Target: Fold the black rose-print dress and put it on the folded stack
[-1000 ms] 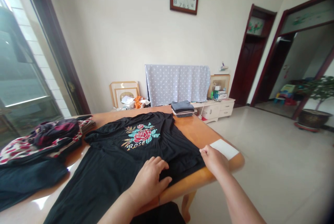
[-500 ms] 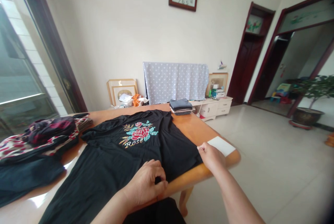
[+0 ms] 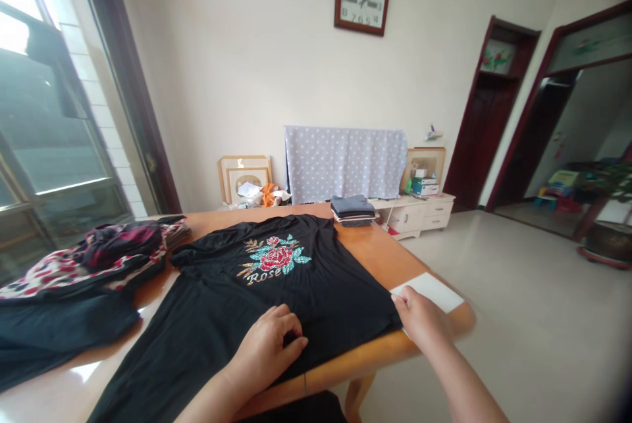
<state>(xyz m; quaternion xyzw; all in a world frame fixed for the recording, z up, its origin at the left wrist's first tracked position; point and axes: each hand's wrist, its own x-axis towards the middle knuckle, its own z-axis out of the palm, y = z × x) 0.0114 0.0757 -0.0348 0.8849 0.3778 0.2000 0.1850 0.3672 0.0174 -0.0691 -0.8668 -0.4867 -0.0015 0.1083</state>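
Observation:
A black shirt [image 3: 320,291] with a sparkling red rose, teal leaves and the word "Rose" lies spread on the wooden table. My right hand [image 3: 419,318] pinches the shirt's corner at the right, beside a white flat sheet [image 3: 434,291]. Near the table's front edge, my left hand [image 3: 269,347] rests on the shirt with curled fingers, closed on the cloth at its near side; the fingertips are partly hidden. One long black part of the shirt runs toward the lower left.
To the left lies a heap of patterned and dark clothes [image 3: 118,248]. A folded clothes stack [image 3: 352,209] sits at the table's far edge [image 3: 390,245]. Beyond stand a low white cabinet [image 3: 419,218] and something under a dotted cloth [image 3: 345,163]. A potted plant [image 3: 609,242] is at right.
The view has shifted, so everything sits further right and a little lower. Both hands keep nearly the same places on the shirt, the right one still at its corner.

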